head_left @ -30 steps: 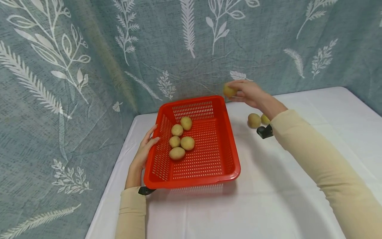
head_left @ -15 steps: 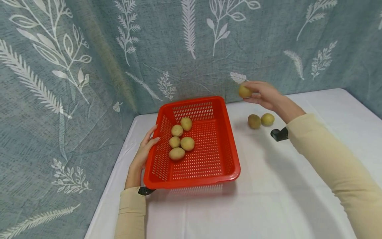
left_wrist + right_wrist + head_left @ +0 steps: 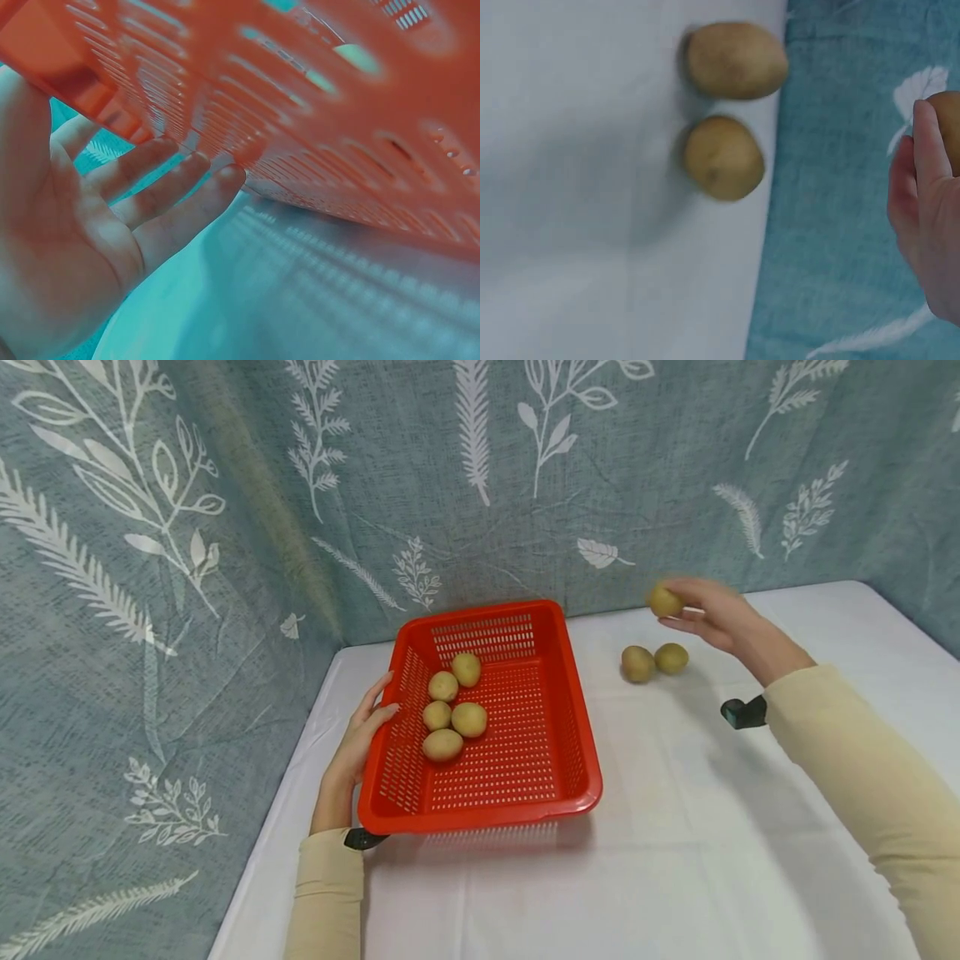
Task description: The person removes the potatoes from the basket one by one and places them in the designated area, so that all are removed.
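Observation:
A red perforated basket (image 3: 517, 793) sits on the white table and holds several potatoes (image 3: 453, 714). My left hand (image 3: 360, 739) rests flat against the basket's left wall, fingers straight; the left wrist view shows those fingers (image 3: 180, 187) touching the basket wall (image 3: 315, 97). My right hand (image 3: 708, 614) is raised to the right of the basket and holds a potato (image 3: 664, 602) in its fingertips. Below it two potatoes (image 3: 638, 663) (image 3: 671, 657) lie side by side on the table. The right wrist view shows these two (image 3: 736, 60) (image 3: 724, 157) and the held potato (image 3: 949, 127) at the frame edge.
A teal curtain (image 3: 480, 485) with white leaf prints closes off the back and left sides. The white tablecloth (image 3: 675, 860) spreads to the front and right of the basket. Black wrist-camera mounts (image 3: 742, 712) (image 3: 363, 838) sit at both cuffs.
My right hand has carried the potato to the right, away from the basket's far corner, and a little lower, to above the two loose potatoes. The left hand and basket stay put.

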Demonstrator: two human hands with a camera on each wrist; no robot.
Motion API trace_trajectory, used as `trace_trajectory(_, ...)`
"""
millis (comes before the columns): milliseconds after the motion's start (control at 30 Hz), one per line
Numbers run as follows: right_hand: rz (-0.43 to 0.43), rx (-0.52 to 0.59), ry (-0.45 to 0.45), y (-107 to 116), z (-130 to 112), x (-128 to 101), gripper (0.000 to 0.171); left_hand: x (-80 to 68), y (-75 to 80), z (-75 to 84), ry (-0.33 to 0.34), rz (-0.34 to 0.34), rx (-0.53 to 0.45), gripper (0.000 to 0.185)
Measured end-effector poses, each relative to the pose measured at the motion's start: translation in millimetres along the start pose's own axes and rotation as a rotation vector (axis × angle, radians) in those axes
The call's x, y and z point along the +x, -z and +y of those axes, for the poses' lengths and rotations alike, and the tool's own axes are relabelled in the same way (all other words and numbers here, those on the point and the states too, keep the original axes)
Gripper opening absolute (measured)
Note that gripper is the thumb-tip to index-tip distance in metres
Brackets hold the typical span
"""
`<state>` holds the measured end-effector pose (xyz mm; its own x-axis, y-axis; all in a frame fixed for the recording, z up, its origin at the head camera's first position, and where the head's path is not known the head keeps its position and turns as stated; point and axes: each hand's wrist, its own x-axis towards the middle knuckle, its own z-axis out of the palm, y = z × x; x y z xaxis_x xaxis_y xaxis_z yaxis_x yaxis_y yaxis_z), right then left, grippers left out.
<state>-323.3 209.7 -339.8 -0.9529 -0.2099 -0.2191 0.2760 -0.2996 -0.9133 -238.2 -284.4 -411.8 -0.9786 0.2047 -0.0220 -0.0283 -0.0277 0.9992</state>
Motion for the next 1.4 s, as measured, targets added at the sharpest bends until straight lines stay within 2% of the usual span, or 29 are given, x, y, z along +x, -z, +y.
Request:
trace_trajectory(233, 0.094, 0.063, -0.068, 27, 12, -3, 0.019, 0.7, 1.2, 3.1, -0.006, -0.004, 0.001, 0.056)
trace_trajectory(400, 0.113, 0.125, -0.090, 43, 20, -4, 0.005, 1.1, 1.6, 4.0, -0.005, -0.007, 0.001, 0.055)
trace_trajectory(533, 0.115, 0.190, -0.089, 54, 27, -3, 0.013, 1.3, 1.4, 4.3, -0.011, -0.002, 0.002, 0.055)
trace_trajectory(667, 0.138, 0.206, -0.096, 62, 35, -1, 0.015, 1.7, 1.4, 4.0, -0.019, -0.007, -0.003, 0.055)
trace_trajectory(867, 0.182, 0.139, -0.126, 70, 46, 0, 0.018, 1.3, 1.5, 3.0, -0.025, -0.020, -0.009, 0.055)
trace_trajectory(967, 0.200, 0.087, -0.126, 71, 50, -1, 0.005, 1.4, 1.3, 2.8, -0.024, -0.021, -0.011, 0.055)
trace_trajectory(1000, 0.205, 0.073, -0.124, 71, 50, -1, 0.006, 1.4, 1.3, 2.8, -0.023, -0.020, -0.013, 0.055)
trace_trajectory(1100, 0.221, 0.018, -0.120, 70, 52, 0, 0.021, 1.6, 1.4, 2.5, -0.024, -0.020, -0.014, 0.055)
trace_trajectory(1333, 0.261, -0.037, -0.126, 69, 55, 3, 0.027, 0.7, 0.4, 2.3, -0.024, -0.021, -0.021, 0.056)
trace_trajectory(1400, 0.265, -0.051, -0.131, 69, 56, 4, 0.041, 0.4, 0.1, 1.6, -0.022, -0.019, -0.024, 0.056)
